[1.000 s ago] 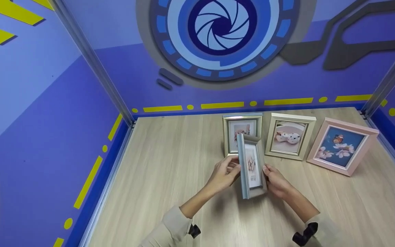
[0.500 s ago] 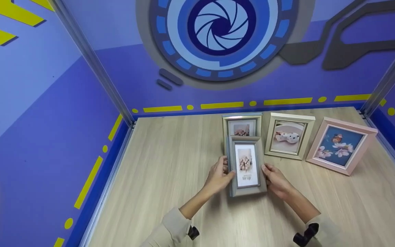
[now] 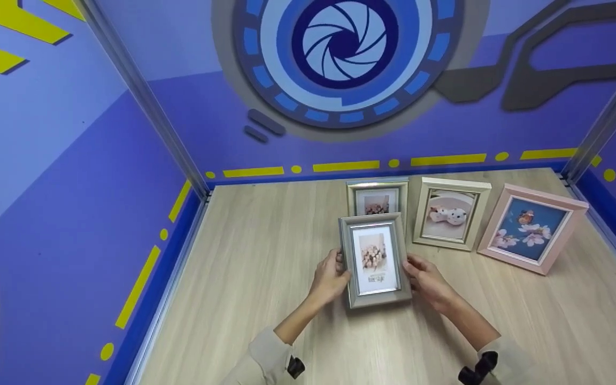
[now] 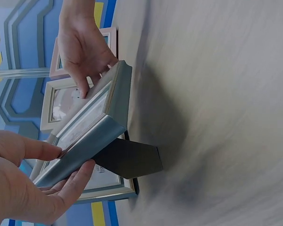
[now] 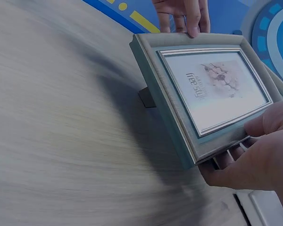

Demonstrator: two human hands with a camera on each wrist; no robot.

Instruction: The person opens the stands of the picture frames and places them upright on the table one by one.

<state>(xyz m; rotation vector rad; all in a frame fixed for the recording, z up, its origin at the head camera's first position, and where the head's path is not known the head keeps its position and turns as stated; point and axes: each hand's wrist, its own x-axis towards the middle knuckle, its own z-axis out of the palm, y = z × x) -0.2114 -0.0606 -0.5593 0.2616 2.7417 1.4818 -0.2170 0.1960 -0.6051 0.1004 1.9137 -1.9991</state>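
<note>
Between both hands is a grey-beige picture frame (image 3: 375, 300) with a flower photo, raised off the table and facing up toward the head camera. My left hand (image 3: 328, 279) pinches its left side, thumb on the front and fingers behind. On the opposite side my right hand (image 3: 430, 282) grips the edge the same way. The left wrist view shows a dark stand leg (image 4: 132, 159) folded out from the frame's back, and its blue-grey side (image 4: 85, 153). Behind the held frame stands a gold-edged picture frame (image 3: 377, 185), its lower part hidden.
To the right stand a cream picture frame (image 3: 452, 243) with a photo of round white figures and a pink picture frame (image 3: 572, 224) with a butterfly and blossoms. The wooden table (image 3: 254, 240) is bounded by a blue-purple back wall (image 3: 179, 117) and side walls.
The held picture frame has turned from nearly edge-on to face the head camera and shifted slightly left. My left hand has moved left and down with it; the standing frames stay put.
</note>
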